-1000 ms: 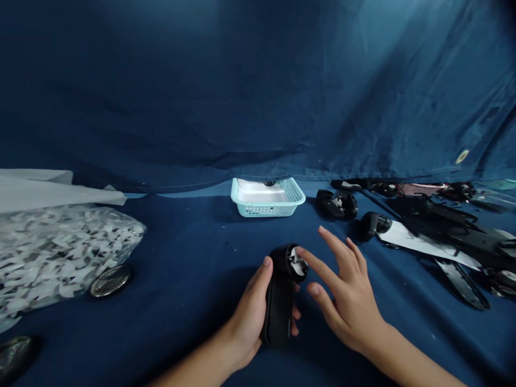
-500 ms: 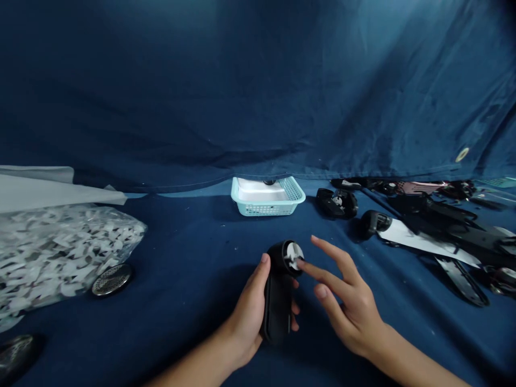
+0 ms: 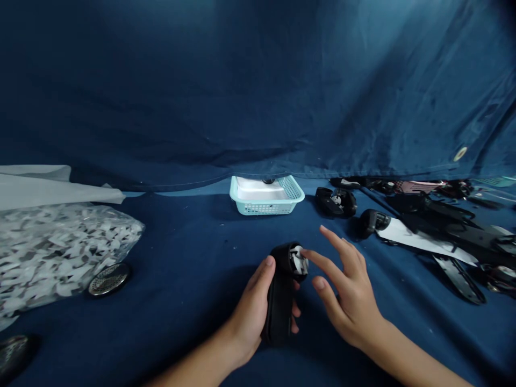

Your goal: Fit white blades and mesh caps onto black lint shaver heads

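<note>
My left hand [image 3: 252,312] is wrapped round a black device housing [image 3: 281,303], shaped like a handle with a round head at its top end. In the head's open right side sits a white plastic part [image 3: 297,259]. One fingertip of my right hand [image 3: 349,298] touches the edge of that white part. The other fingers of the right hand are spread and hold nothing. The far side of the housing and most of the left fingers behind it are hidden.
A light-blue basket [image 3: 266,208] with a white tray stands ahead. At right lie a black housing [image 3: 335,202], a white-and-black handle piece [image 3: 423,239] and more parts. At left are a clear bag of small white pieces [image 3: 68,250] and an oval perforated metal piece [image 3: 108,279].
The housing's head has turned a little, with its open side now more to the right. My right fingertip has moved slightly up along the white part's edge.
</note>
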Demonstrator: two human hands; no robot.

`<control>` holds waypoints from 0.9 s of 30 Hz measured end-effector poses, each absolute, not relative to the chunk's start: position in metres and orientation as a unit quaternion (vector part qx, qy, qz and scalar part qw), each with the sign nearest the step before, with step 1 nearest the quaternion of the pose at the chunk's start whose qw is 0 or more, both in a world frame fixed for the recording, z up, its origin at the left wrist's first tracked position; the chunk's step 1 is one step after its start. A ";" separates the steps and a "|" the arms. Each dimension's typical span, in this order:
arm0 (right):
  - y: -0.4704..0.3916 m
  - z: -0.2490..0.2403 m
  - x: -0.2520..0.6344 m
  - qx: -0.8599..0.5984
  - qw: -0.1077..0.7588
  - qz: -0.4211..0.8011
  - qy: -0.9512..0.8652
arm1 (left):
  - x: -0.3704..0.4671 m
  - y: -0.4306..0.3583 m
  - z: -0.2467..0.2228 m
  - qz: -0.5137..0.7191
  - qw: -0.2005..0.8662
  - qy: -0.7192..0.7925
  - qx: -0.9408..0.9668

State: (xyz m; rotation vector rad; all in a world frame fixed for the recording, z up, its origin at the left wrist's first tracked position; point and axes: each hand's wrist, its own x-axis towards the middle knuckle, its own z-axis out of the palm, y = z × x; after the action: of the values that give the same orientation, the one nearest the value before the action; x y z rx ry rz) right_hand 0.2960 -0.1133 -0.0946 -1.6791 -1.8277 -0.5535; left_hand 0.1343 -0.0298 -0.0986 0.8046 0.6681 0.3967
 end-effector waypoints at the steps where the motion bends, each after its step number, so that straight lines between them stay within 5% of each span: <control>1: -0.113 -0.095 0.297 -0.633 0.295 -0.215 -0.682 | 0.134 -0.030 -0.099 0.186 0.848 0.318 0.382; 13: -0.117 -0.098 0.295 -0.605 0.411 -0.076 -0.678 | 0.132 -0.026 -0.104 0.166 0.860 0.307 0.372; 27: -0.112 -0.098 0.294 -0.648 0.361 -0.125 -0.659 | 0.132 -0.030 -0.099 0.194 0.855 0.311 0.368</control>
State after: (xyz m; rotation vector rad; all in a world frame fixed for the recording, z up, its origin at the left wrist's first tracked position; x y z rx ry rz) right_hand 0.2941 -0.1123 -0.0983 -1.6696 -1.6983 -0.3211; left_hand 0.1320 -0.0298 -0.0992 0.7745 0.6537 0.4074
